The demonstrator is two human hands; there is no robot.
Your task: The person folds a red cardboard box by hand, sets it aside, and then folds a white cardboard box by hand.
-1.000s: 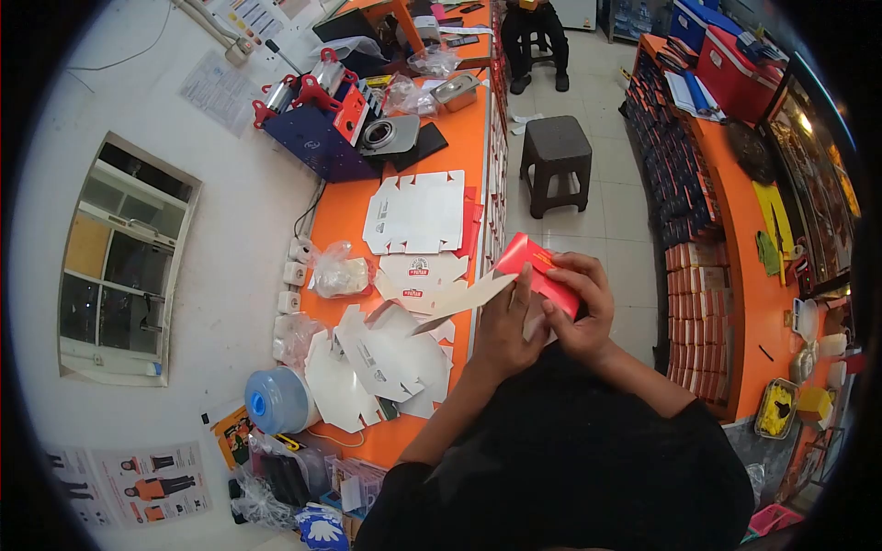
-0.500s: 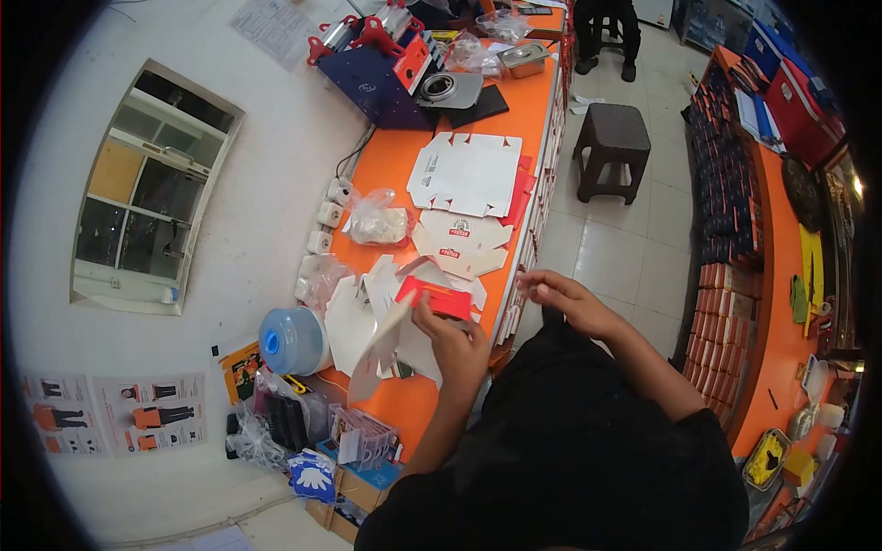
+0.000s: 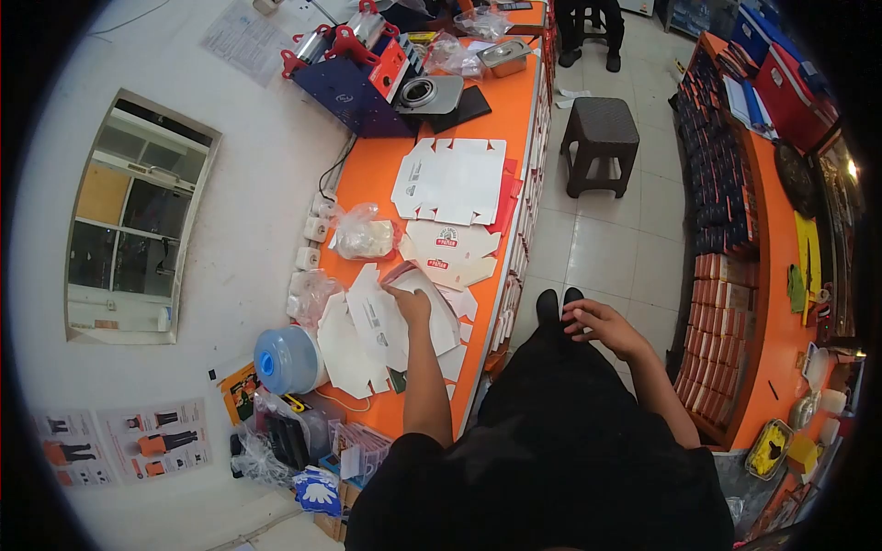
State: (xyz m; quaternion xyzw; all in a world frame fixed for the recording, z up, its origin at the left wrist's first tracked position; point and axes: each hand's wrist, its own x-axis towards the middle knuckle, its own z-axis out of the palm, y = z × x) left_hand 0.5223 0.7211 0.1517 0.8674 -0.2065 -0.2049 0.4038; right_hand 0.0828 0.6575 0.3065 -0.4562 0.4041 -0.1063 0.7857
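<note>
My left hand [image 3: 411, 304] is over a loose pile of white flat cardboard pieces on the orange counter. Its fingers are closed at the upper edge of a white cardboard box blank [image 3: 375, 320] with small dark print. Beside the fingers, a curved white cardboard piece [image 3: 430, 309] shows a dark red flap. My right hand [image 3: 602, 328] hangs in the air right of the counter, above the floor, with fingers apart and nothing in it. Farther up the counter lie printed cream box blanks [image 3: 452, 241] and a large white box blank [image 3: 450, 179] with red sheets under it.
A clear plastic bag [image 3: 363, 234] and a blue water jug [image 3: 282, 360] stand along the wall side of the orange counter [image 3: 386, 151]. A blue machine [image 3: 342, 99] is at the far end. Right of me are a dark stool [image 3: 599, 138] and shelves of stacked boxes [image 3: 721, 317].
The red side of the cardboard near my left hand has gone from view, and that hand has moved up and left over the pile. My right hand has shifted right and lower.
</note>
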